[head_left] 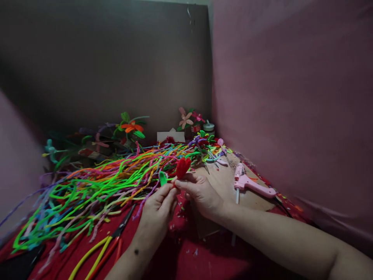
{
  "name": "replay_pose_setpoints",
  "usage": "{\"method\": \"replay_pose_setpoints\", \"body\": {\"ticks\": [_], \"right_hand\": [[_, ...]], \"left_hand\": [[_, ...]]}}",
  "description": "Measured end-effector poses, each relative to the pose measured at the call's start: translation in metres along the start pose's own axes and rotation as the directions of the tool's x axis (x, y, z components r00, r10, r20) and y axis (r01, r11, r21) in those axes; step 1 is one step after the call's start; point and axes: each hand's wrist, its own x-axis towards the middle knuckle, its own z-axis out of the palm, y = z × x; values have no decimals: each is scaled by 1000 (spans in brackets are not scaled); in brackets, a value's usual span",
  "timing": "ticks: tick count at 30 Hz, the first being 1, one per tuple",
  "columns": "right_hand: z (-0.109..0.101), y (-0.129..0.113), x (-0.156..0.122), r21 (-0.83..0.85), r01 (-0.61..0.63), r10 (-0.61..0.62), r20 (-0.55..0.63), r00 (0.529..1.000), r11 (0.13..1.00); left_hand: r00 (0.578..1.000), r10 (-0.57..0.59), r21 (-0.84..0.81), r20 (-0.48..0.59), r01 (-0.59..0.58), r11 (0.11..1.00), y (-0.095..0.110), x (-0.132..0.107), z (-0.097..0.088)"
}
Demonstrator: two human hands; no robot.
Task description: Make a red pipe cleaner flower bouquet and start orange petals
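Note:
Between my two hands is a red pipe-cleaner flower [183, 168], its petals pointing up. My left hand [159, 210] pinches its base from the left, with fingertips closed. From the right, my right hand [201, 192] also pinches the flower low down, its thumb and fingers pressed together. A green fuzzy leaf [162, 178] shows just above my left fingers; whether it is joined to the flower I cannot tell. Yellow and red handled scissors [109, 241] lie to the left of my left forearm.
A heap of colourful pipe cleaners [105, 182] spreads over the red cloth [186, 252] at left. A pink glue gun [253, 186] rests on the brown board [215, 182] at right. Finished flowers [132, 127] and a lidded jar [209, 127] stand at the back wall.

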Motion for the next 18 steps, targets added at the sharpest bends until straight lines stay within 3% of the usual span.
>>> {"method": "replay_pose_setpoints", "body": {"ticks": [2, 6, 13, 18], "right_hand": [[-1, -2, 0, -16, 1, 0, 37, 999, 1000], [-6, -4, 3, -11, -67, 68, 139, 988, 998], [-14, -7, 6, 77, -226, 180, 384, 905, 971], [-19, -6, 5, 91, -268, 203, 441, 874, 959]], "left_hand": [[990, -118, -232, 83, 134, 963, 5, -2, 1], [954, -156, -446, 257, 261, 856, 11, -3, 1], [879, -85, -572, 469, 376, 729, 9, -7, 2], [834, -36, -594, 551, 422, 685, 2, -7, 1]]}}
